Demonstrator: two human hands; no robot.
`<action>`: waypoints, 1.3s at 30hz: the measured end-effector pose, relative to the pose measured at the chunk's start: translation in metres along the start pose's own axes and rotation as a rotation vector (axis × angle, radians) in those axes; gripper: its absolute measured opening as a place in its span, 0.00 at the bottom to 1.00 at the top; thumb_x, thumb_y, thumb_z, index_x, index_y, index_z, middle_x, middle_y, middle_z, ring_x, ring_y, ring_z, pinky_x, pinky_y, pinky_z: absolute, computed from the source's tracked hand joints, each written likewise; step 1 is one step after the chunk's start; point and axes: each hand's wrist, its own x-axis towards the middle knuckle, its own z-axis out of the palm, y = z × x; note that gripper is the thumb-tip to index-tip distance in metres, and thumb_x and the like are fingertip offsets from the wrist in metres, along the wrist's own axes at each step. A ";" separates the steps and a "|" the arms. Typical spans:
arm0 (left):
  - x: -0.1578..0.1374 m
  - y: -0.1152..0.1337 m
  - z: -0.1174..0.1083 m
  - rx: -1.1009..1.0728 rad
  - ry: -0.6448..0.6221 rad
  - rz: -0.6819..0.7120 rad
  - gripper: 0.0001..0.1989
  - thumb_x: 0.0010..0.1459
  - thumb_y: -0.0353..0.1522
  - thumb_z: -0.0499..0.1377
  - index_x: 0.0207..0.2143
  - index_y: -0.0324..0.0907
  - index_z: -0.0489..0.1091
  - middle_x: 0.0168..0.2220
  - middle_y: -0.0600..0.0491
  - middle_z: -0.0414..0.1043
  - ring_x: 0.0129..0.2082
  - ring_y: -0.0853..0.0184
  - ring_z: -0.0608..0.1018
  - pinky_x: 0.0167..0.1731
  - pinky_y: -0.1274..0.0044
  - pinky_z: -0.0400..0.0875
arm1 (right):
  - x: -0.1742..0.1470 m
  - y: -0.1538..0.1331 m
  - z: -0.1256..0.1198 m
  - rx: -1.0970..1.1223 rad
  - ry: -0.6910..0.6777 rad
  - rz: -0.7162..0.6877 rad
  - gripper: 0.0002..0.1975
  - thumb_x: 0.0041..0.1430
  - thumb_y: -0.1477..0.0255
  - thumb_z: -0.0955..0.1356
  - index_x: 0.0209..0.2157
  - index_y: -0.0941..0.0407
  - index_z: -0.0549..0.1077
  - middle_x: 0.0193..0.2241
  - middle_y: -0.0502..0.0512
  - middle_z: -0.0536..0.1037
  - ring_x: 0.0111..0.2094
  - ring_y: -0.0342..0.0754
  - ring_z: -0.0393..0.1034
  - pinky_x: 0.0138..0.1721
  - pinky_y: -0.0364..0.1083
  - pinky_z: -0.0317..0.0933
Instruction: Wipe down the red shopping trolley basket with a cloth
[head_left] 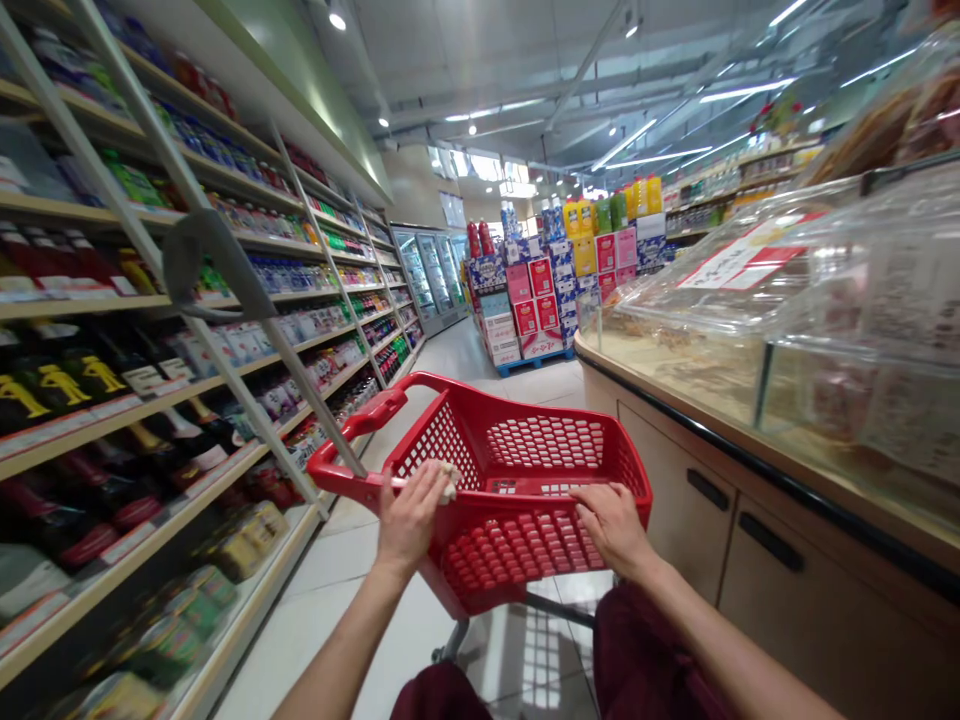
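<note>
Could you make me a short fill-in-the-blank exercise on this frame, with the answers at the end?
1. The shopping cart is colored ____.
2. The pale, crumpled cloth is in the person's ____ hand.
3. The cabinet handles, beyond the right hand, are colored ____.
4. The stacked boxes stand on a pallet colored ____.

Missing words: red; left; black; blue.
</note>
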 end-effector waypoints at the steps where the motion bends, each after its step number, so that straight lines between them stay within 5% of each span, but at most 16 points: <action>1: 0.001 -0.007 -0.001 0.034 0.032 -0.069 0.19 0.56 0.26 0.44 0.45 0.49 0.65 0.50 0.51 0.66 0.49 0.64 0.69 0.56 0.61 0.32 | 0.000 0.001 0.000 0.002 0.006 0.001 0.14 0.57 0.70 0.56 0.37 0.53 0.70 0.37 0.54 0.75 0.39 0.47 0.66 0.45 0.50 0.47; 4: 0.002 -0.008 0.000 0.073 0.069 -0.169 0.18 0.56 0.27 0.45 0.45 0.47 0.66 0.49 0.48 0.66 0.48 0.62 0.69 0.56 0.59 0.32 | -0.001 0.004 0.001 0.000 0.035 0.018 0.13 0.57 0.69 0.57 0.37 0.54 0.71 0.36 0.53 0.75 0.39 0.46 0.66 0.45 0.50 0.47; 9: 0.004 0.045 0.010 -0.122 -0.063 0.043 0.21 0.53 0.22 0.44 0.45 0.49 0.66 0.50 0.54 0.66 0.50 0.68 0.67 0.57 0.64 0.31 | 0.001 0.006 -0.002 -0.020 -0.020 0.007 0.15 0.59 0.69 0.55 0.38 0.53 0.71 0.38 0.53 0.75 0.42 0.47 0.66 0.48 0.53 0.46; 15: 0.010 0.054 0.011 -0.079 -0.010 -0.158 0.19 0.55 0.25 0.44 0.45 0.47 0.65 0.49 0.49 0.66 0.49 0.63 0.69 0.56 0.57 0.36 | -0.001 0.006 0.001 -0.115 0.032 0.103 0.18 0.60 0.69 0.54 0.43 0.55 0.69 0.43 0.56 0.73 0.46 0.49 0.64 0.51 0.56 0.43; 21: 0.013 0.118 0.028 -0.214 -0.070 0.098 0.20 0.54 0.23 0.47 0.46 0.50 0.64 0.50 0.54 0.66 0.51 0.68 0.67 0.58 0.62 0.37 | -0.005 0.013 0.001 -0.084 0.068 0.089 0.18 0.60 0.69 0.53 0.45 0.56 0.68 0.42 0.56 0.73 0.45 0.48 0.64 0.50 0.54 0.47; 28: 0.018 0.096 0.022 -0.153 -0.043 -0.158 0.19 0.54 0.23 0.45 0.45 0.46 0.66 0.49 0.51 0.66 0.50 0.65 0.68 0.57 0.58 0.38 | -0.013 0.033 -0.005 -0.061 0.157 0.252 0.21 0.60 0.67 0.51 0.46 0.57 0.67 0.42 0.57 0.73 0.44 0.49 0.65 0.51 0.57 0.47; 33: 0.023 0.144 0.039 -0.312 -0.065 0.086 0.19 0.55 0.25 0.47 0.46 0.50 0.64 0.50 0.55 0.66 0.51 0.69 0.66 0.58 0.62 0.39 | -0.012 0.033 -0.008 0.011 0.155 0.272 0.22 0.60 0.66 0.50 0.49 0.56 0.64 0.41 0.57 0.74 0.43 0.48 0.67 0.52 0.57 0.47; 39: 0.041 0.183 0.055 -0.282 -0.039 0.043 0.17 0.56 0.27 0.47 0.47 0.48 0.63 0.49 0.53 0.67 0.50 0.68 0.67 0.57 0.61 0.42 | -0.010 0.040 -0.016 0.067 0.193 0.292 0.22 0.60 0.65 0.50 0.51 0.55 0.62 0.43 0.57 0.73 0.45 0.48 0.66 0.53 0.58 0.47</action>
